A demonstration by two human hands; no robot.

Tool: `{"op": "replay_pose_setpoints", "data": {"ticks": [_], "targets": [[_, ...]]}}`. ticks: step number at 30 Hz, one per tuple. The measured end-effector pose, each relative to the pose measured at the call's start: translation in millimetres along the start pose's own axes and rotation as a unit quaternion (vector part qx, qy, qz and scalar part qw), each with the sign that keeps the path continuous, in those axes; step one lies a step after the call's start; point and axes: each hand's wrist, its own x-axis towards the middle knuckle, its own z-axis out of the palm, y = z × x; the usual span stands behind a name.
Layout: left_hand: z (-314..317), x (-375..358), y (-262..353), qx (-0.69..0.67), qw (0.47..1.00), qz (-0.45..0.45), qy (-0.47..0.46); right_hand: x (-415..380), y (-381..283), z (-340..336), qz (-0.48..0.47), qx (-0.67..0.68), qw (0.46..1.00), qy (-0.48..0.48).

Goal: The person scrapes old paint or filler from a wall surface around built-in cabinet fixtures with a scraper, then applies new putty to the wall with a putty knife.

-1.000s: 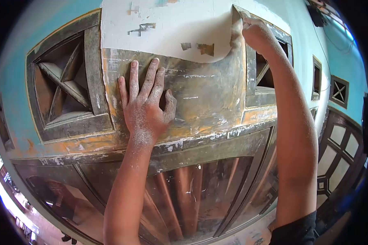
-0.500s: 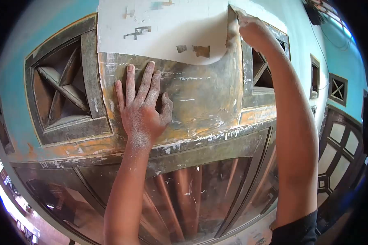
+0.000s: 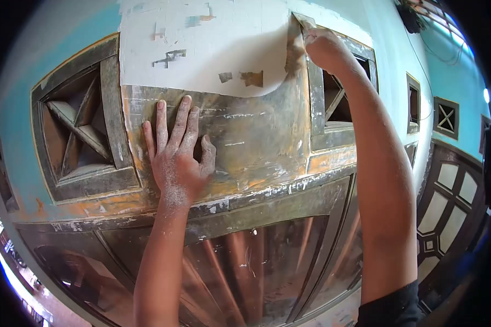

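Palm down with its fingers spread, my left hand, dusted with white powder, lies against the stained bare wall patch. Above it is a white layer with a curved lower edge and several dark spots. My right hand is closed around a flat scraper, whose blade shows above the fist. The scraper is at the upper left corner of the right vent frame, beside the white layer's right edge.
A wooden vent with crossed bars is at the left. Below runs a wooden ledge over dark glass panes. Farther right are a small vent and a panelled door; cables hang at the upper right.
The view has shifted, so the wall sits slightly lower and farther left. My left hand keeps its place on the wall; my right hand with the scraper stays near the vent's upper corner.
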Motion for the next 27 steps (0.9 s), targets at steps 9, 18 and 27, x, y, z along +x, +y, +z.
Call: {"op": "replay_pose_setpoints", "data": {"ticks": [9, 18, 27], "targets": [[1, -1, 0, 0.012, 1.000, 0.006, 0.001, 11, 7, 5, 0.012, 0.019, 1.000, 0.000], [2, -2, 5, 0.022, 1.000, 0.003, 0.008, 39, 48, 35, -0.141, -0.170, 0.972, 0.075], [3, -1, 5, 0.029, 1.000, 0.001, 0.011, 48, 43, 14, -0.140, -0.112, 0.984, -0.015]]}}
